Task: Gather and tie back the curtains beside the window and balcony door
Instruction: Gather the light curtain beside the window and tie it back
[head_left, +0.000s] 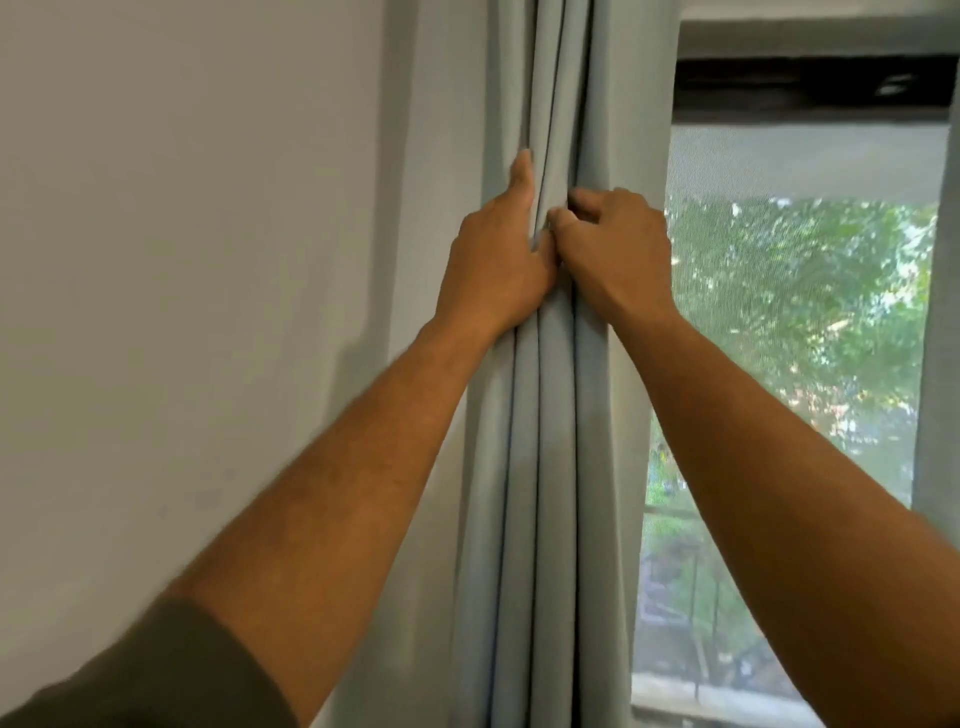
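No table or floor in my view, only a pale grey wall (182, 260), the pale blue-grey curtain (550, 441) hanging in gathered folds against it, beside the window (789, 312)

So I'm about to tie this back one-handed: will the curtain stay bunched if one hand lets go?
Probably not. The pale blue curtain hangs in soft, deep pleats, so it looks floppy and likely to spread. Its surface looks smooth, so folds may slide. The left hand and right hand both grip it, suggesting a bulky bundle.
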